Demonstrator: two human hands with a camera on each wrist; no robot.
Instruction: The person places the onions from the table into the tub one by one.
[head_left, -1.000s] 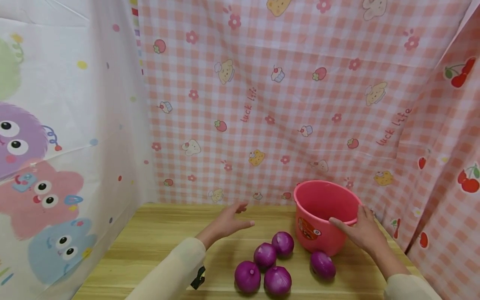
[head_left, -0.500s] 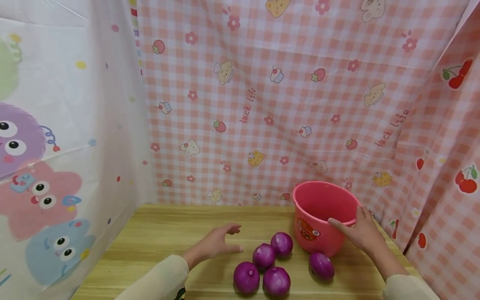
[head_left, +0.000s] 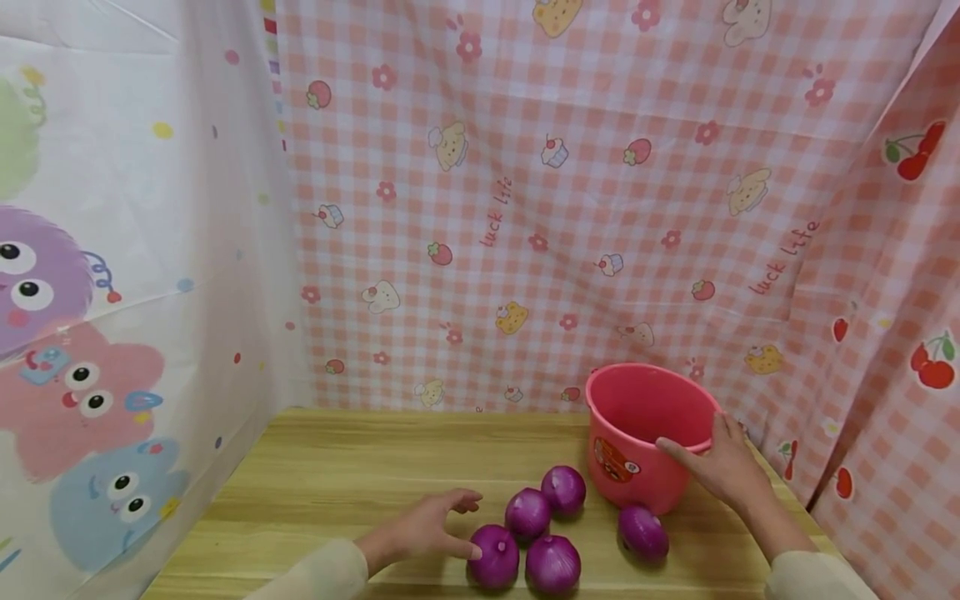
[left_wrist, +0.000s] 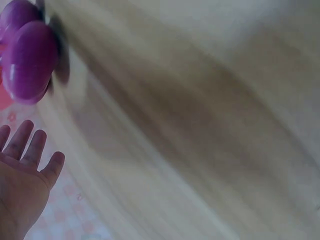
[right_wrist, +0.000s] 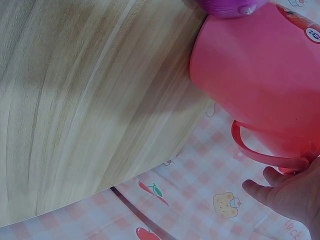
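My left hand [head_left: 423,527] reaches over the table with its fingers loosely extended and nothing in its grasp. Its thumb tip overlaps the front-left purple onion [head_left: 492,560] in the head view. Close by sit another front onion [head_left: 553,564], a middle one [head_left: 528,512] and a rear one [head_left: 563,489]. In the left wrist view, that hand [left_wrist: 25,182] shows spread fingers below a purple onion [left_wrist: 32,62]. My right hand [head_left: 723,462] holds the pink bucket [head_left: 637,467] at its right rim, thumb toward the front. Some right-hand fingers are hidden behind the bucket in the right wrist view.
A separate purple onion [head_left: 643,533] lies right in front of the bucket's base. The bucket's handle [right_wrist: 265,157] hangs at its side. Behind the wooden table [head_left: 322,458] hangs a pink checked cloth [head_left: 465,250], with a white cartoon cloth [head_left: 180,292] on the left.
My left hand has moved down and toward me, from behind the onions to beside the front-left one. The right hand stays on the bucket, and the onions keep their places.
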